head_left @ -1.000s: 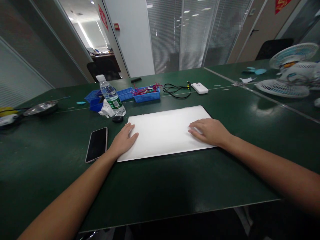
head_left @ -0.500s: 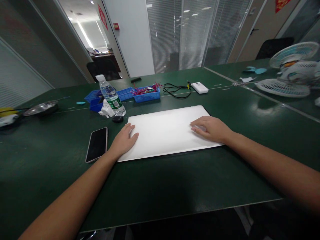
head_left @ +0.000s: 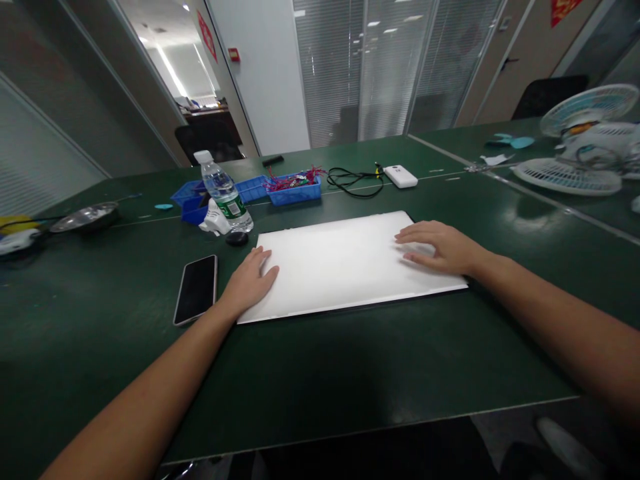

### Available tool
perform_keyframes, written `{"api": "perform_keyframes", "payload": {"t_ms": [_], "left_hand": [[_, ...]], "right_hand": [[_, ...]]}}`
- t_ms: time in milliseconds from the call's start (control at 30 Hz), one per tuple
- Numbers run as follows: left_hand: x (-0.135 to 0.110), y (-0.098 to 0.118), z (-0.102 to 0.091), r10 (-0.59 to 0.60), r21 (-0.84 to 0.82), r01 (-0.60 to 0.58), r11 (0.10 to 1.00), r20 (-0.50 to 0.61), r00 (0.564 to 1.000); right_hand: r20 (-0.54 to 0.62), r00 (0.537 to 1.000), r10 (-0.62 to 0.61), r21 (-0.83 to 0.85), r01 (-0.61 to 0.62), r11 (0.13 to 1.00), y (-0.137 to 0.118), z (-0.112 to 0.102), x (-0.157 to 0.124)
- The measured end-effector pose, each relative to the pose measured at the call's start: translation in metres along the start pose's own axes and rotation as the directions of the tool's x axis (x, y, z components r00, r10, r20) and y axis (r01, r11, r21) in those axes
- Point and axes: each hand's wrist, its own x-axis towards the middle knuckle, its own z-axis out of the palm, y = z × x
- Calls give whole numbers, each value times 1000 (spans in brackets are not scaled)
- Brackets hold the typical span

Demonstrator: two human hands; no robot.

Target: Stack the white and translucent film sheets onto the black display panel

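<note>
Head: left hand (head_left: pixel 250 280) on, right hand (head_left: pixel 445 249) over 1 white panel (head_left: pixel 335 267).

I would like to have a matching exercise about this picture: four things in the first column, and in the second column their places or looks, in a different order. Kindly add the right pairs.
Column one
1. left hand
2. phone
3. right hand
4. bottle

Column two
A. over the right part of the white panel
B. clear, with a green label
C. on the left edge of the white panel
D. flat on the green table, dark screen up

Right pairs: 1-C, 2-D, 3-A, 4-B
</note>
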Motion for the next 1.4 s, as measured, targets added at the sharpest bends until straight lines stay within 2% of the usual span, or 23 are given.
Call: {"api": "perform_keyframes", "payload": {"t_ms": [133,233,400,1000,1067,1100,1167,1200,1233,1300,1367,1400], "left_hand": [[0,0,1,4,16,-4,1000,-4,1000],[0,-1,1,14,22,-13,1000,-9,1000],[0,-2,2,25,39,-25,999,-6,1000],[-2,2,-5,7,68,-10,998,52,999],[-1,0,-3,16,68,-20,997,47,999],[-1,-1,-3,23,68,-26,997,44,999],[-1,-2,-2,37,66,-40,997,42,998],[-1,-2,-1,43,66,-46,997,42,998],[-1,-2,-1,49,66,-52,996,42,998],[-1,-2,-1,54,68,-57,996,41,998],[-1,-1,0,55,71,-58,996,43,998],[-1,-1,0,55,73,-58,996,47,997]], "right_hand": [[73,979,-193,114,184,976,-23,10,6],[135,952,-273,140,255,957,-37,22,9],[163,942,-294,137,274,952,-42,31,9],[154,929,-337,125,320,939,-52,30,14],[133,953,-272,109,259,960,-50,26,15],[103,976,-192,80,184,980,-47,24,15],[-2,998,71,-18,-71,997,-37,17,15],[-66,972,227,-73,-232,970,-30,14,14],[-124,919,375,-118,-389,914,-21,11,12],[-183,777,603,-154,-628,763,-3,8,8],[-162,663,731,-105,-748,656,13,8,4],[-142,631,762,-52,-774,631,20,10,2]]}}
